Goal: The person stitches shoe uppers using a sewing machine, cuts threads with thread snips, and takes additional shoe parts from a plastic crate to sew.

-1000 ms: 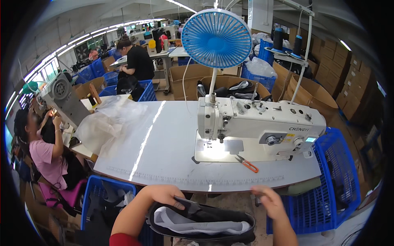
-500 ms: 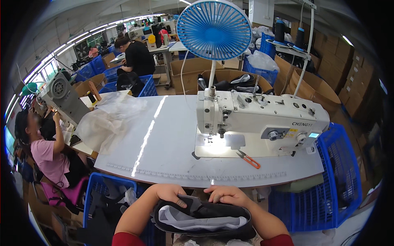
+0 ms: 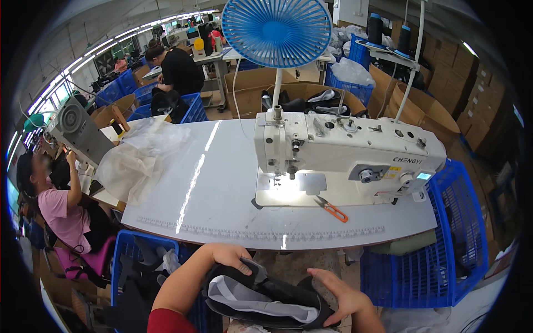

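Note:
In front of my body I hold a black sewn fabric piece [image 3: 272, 288] with a grey lining and a pale band inside its long opening. It looks like a shoe upper, but I cannot tell for sure. My left hand [image 3: 232, 257] grips its far edge near the left end, thumb over the rim. My right hand [image 3: 351, 299] is at the right end with fingers spread; the thumb is close to the black edge and seems to touch it. Beyond my hands, orange-handled thread snips [image 3: 334, 211] lie on the white table [image 3: 233, 177] beside a sewing machine [image 3: 344, 155].
A blue fan [image 3: 276, 33] stands behind the machine. Blue crates flank me: the left one [image 3: 125, 244] holds dark pieces, the right one [image 3: 405, 283] stands below the table. A translucent plastic sheet [image 3: 133, 161] covers the table's left end. Two people [image 3: 64, 208] work nearby.
My right hand has left the far edge and moved right and down to the piece's right end, fingers spreading. The piece has tilted, its right end lower. The whole view has shifted slightly.

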### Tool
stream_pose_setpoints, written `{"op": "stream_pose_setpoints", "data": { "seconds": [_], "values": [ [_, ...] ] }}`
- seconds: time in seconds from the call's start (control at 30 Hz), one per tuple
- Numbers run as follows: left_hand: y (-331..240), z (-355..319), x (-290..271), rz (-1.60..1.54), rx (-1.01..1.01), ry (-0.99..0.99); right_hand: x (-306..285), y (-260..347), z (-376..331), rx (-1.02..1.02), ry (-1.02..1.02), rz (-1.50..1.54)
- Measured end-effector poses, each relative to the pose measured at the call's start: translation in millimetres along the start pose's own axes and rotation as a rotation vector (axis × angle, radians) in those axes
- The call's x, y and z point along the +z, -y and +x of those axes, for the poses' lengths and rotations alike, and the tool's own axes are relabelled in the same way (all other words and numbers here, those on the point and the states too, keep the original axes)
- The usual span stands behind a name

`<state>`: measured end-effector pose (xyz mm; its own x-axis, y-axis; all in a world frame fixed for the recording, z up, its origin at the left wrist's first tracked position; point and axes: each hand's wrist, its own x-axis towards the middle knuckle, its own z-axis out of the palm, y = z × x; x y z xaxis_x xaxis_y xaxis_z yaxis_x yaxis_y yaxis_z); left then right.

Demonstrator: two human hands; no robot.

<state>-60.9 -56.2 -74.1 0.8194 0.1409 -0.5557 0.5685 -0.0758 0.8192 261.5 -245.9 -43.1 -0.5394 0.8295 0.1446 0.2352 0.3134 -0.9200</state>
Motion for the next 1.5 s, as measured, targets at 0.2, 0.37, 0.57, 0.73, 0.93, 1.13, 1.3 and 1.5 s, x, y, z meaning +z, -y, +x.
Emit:
{"op": "stream_pose_setpoints", "data": {
  "seconds": [0.2,0.37,0.57,0.73,0.93,1.13,1.3,1.5],
  "values": [
    [3.4,25.2,-4.1,-0.041,-0.076,0.116,4.9,42.3,-18.4,0.099,0.007,-0.231],
    [-0.6,29.7,-3.0,0.041,-0.039,0.114,14.0,52.8,-24.7,0.135,-0.035,-0.357],
    [-8.3,30.7,0.3,-0.079,-0.072,0.109,4.3,9.8,-24.0,0.193,-0.057,-0.212],
    [-20.4,34.1,5.6,-0.187,-0.106,0.085,-9.0,-53.3,-28.8,0.403,-0.155,0.569],
    [-48.4,42.2,-9.9,-0.045,0.329,-0.223,-14.2,-83.9,-45.0,0.219,-0.136,0.84],
    [-44.7,97.4,-27.6,0.891,0.172,-0.979,-4.1,-91.8,-59.8,0.024,-0.214,1.022],
    [-41.9,101.0,24.4,1.144,0.315,-0.784,1.7,-90.3,-65.3,-0.097,-0.269,1.101],
    [-58.9,60.7,32.0,0.142,-0.083,-0.418,-1.3,-92.8,-61.2,-0.1,-0.293,1.075]
  ]
}}
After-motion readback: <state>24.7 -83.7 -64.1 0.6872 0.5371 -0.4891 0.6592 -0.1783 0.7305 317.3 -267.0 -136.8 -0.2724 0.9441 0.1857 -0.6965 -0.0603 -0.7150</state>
